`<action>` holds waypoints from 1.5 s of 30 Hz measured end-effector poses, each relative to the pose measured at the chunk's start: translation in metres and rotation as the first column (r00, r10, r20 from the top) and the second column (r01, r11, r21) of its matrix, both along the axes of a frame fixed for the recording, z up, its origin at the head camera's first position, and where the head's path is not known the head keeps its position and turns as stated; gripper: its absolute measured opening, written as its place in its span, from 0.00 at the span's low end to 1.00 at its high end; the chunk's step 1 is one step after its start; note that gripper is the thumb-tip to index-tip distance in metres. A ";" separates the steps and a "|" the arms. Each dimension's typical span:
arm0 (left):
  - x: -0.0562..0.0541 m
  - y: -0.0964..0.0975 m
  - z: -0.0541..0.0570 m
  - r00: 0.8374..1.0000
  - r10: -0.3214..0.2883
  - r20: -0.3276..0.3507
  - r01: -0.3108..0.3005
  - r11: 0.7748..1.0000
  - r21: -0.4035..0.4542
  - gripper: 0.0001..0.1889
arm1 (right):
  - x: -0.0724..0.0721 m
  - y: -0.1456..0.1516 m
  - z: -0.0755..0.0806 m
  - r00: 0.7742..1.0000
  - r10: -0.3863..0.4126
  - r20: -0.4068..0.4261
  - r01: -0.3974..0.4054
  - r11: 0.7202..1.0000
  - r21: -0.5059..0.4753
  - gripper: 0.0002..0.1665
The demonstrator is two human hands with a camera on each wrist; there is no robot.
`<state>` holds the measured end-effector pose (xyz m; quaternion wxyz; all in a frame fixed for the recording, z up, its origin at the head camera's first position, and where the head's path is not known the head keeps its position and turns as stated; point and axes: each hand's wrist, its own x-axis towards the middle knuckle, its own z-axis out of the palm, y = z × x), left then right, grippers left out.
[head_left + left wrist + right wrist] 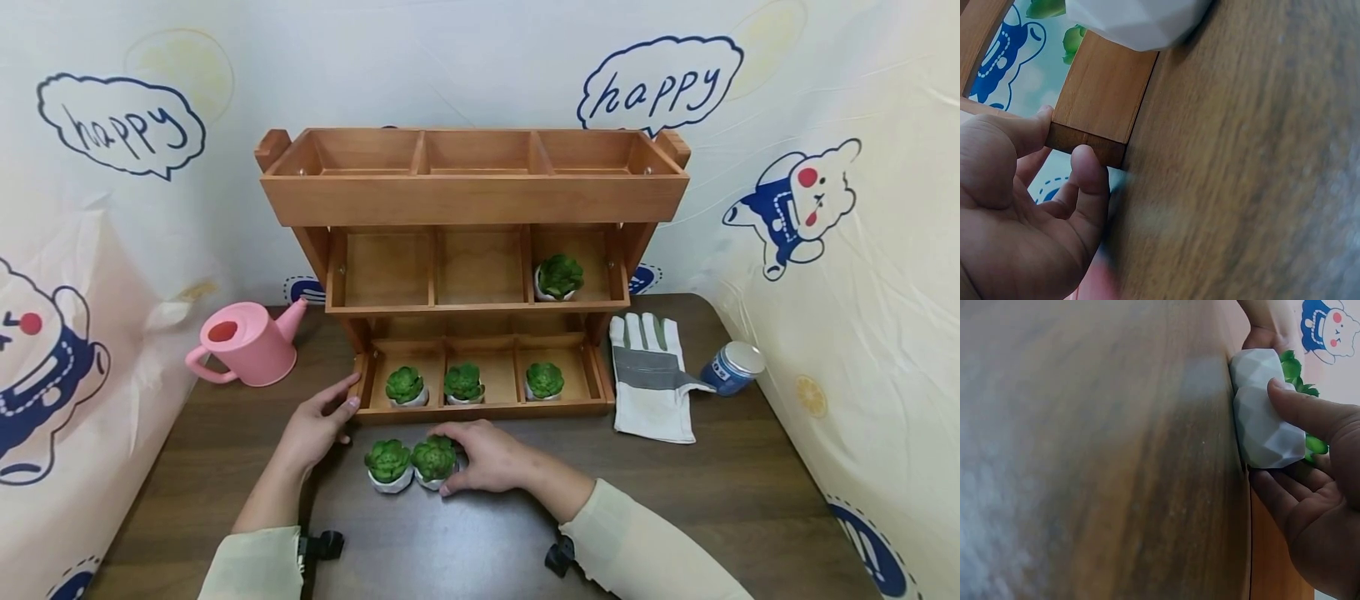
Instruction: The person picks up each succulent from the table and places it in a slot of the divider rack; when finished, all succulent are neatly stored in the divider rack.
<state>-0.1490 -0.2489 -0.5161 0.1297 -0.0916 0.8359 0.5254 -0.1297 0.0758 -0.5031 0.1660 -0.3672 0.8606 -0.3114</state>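
Observation:
At the lower left corner of a three-tier wooden shelf (474, 202), my left hand (317, 423) grips the end of the bottom tier (1105, 94) between thumb and fingers. In front of the shelf, two potted succulents stand side by side on the table. My right hand (491, 457) holds the right succulent (434, 458), its thumb against the faceted white pot (1266, 428) and its fingers on the far side. The left succulent (388, 463) stands right beside it. Three more succulents sit in the bottom tier, one per compartment, and another succulent (559, 277) is in the middle tier's right compartment.
A pink watering can (251, 346) stands left of the shelf. To the right lie a white and grey glove (652, 379) and a blue can with a silver lid (732, 368). Printed cloth (450, 67) hangs behind the dark wooden table (750, 500).

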 end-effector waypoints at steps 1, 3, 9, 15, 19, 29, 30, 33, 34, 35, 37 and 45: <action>0.000 0.000 0.000 1.000 0.000 0.000 0.000 1.000 0.002 0.30 | 0.000 0.000 0.000 1.000 0.000 0.005 0.000 1.000 -0.005 0.47; 0.000 0.000 0.000 1.000 0.000 -0.001 0.000 1.000 0.003 0.30 | 0.000 0.001 0.000 1.000 0.001 0.013 -0.001 1.000 -0.014 0.45; 0.001 0.001 0.001 1.000 -0.002 -0.012 0.002 1.000 -0.005 0.30 | 0.001 0.002 0.003 1.000 0.024 0.008 -0.024 0.999 -0.031 0.42; 0.002 0.001 0.001 1.000 -0.003 -0.007 0.003 1.000 -0.009 0.30 | 0.002 0.006 0.011 0.999 0.021 -0.024 -0.022 0.998 -0.056 0.42; 0.002 0.002 0.002 1.000 0.001 -0.008 -0.001 1.000 -0.009 0.30 | 0.002 0.008 0.016 0.999 0.019 -0.049 -0.023 0.997 -0.076 0.41; 0.003 0.002 0.002 1.000 -0.006 -0.015 0.006 1.000 -0.008 0.29 | 0.001 0.017 0.027 0.996 0.000 -0.086 -0.007 0.997 -0.081 0.42; 0.003 0.002 0.002 1.000 -0.006 -0.015 0.006 1.000 -0.006 0.29 | 0.000 0.018 0.029 0.997 -0.003 -0.083 -0.004 0.997 -0.083 0.42; 0.003 0.001 0.002 1.000 -0.006 -0.014 0.006 1.000 -0.001 0.29 | -0.001 0.020 0.033 0.997 -0.009 -0.070 0.003 0.995 -0.095 0.42; 0.003 0.001 0.002 1.000 -0.006 -0.014 0.006 1.000 0.001 0.29 | -0.002 0.021 0.035 0.998 -0.011 -0.065 0.004 0.995 -0.099 0.42; 0.003 0.001 0.002 1.000 -0.005 -0.013 0.005 1.000 0.001 0.29 | -0.002 0.022 0.036 0.998 -0.012 -0.056 0.006 0.995 -0.103 0.42; 0.003 0.002 0.002 1.000 -0.005 -0.009 0.005 1.000 0.003 0.29 | -0.003 0.024 0.039 0.999 -0.018 -0.038 0.014 0.994 -0.105 0.43; 0.002 0.001 0.002 1.000 0.002 -0.005 -0.002 1.000 0.009 0.30 | -0.011 0.033 0.052 0.998 -0.063 -0.018 0.060 0.991 -0.123 0.44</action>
